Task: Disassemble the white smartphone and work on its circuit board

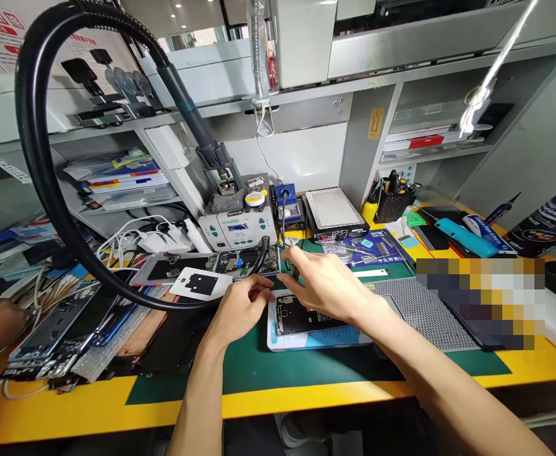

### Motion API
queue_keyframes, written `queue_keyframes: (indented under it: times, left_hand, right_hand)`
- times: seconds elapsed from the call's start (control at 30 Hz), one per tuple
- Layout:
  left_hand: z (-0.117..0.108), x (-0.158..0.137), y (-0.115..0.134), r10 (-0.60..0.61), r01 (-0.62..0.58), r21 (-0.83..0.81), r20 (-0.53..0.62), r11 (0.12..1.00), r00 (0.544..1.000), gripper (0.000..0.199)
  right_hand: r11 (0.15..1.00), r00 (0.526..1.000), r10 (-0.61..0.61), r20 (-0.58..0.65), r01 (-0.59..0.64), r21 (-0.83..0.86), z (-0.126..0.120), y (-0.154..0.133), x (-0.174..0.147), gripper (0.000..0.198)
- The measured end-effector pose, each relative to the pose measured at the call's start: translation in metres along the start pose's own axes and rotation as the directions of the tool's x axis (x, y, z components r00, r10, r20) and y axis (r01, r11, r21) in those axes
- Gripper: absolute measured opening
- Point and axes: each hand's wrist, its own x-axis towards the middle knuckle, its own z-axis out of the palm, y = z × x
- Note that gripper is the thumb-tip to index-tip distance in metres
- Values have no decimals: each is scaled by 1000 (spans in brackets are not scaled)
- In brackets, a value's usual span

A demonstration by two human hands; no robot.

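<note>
An opened phone (301, 316) with its black inner side up lies on a blue-and-white repair pad (278, 344), on the green mat (244, 370). At the pad's upper left corner is my left hand (242, 307), its fingertips pinched together; what they hold, if anything, is hidden. My right hand (323, 282) arches over the phone with bent fingers around something dark and slim, too covered to name. Just beyond both hands lies a device with an exposed circuit board (244, 261). A white card with a black cutout shape (202, 284) rests left of my left hand.
A thick black hose (26, 126) loops across the left side. Behind stand a hot-air station (235, 228) and a flat heating plate (335, 209). Phone parts (69, 316) pile up at left, near another person's hand (0, 323). A perforated grey mat (420, 310) lies at right.
</note>
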Motion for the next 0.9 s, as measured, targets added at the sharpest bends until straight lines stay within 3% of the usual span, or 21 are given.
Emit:
queue_keyframes:
  times: [0.13, 0.23, 0.37, 0.5, 0.6, 0.77, 0.9]
  left_hand:
    - [7, 1, 5, 12, -12, 11, -34, 1000, 999, 15]
    - [11, 1, 9, 31, -31, 8, -15, 999, 999, 15]
    - [15, 0, 13, 102, -102, 22, -12, 995, 995, 18]
    - [23, -1, 20, 210, -209, 19, -27, 978, 977, 19]
    - [30, 0, 24, 189, -190, -41, -22, 981, 982, 17]
    - [33, 2, 23, 171, -170, -91, 1, 981, 985, 18]
    - [28, 2, 17, 170, -172, -127, -26, 977, 985, 23]
  right_hand:
    - [994, 999, 15, 31, -12, -110, -3, -2, -1, 13]
    - [999, 996, 0, 86, 3, -35, -9, -4, -3, 8]
    - [995, 990, -29, 140, 16, 96, -15, -6, -5, 19]
    - [997, 996, 17, 87, -23, 71, -12, -5, -3, 11]
    - [996, 996, 62, 68, -66, 55, -7, -4, -2, 9]
    - [989, 995, 22, 96, -36, 142, -7, -3, -2, 22]
    - [997, 996, 76, 52, -76, 6, -6, 1, -1, 17]
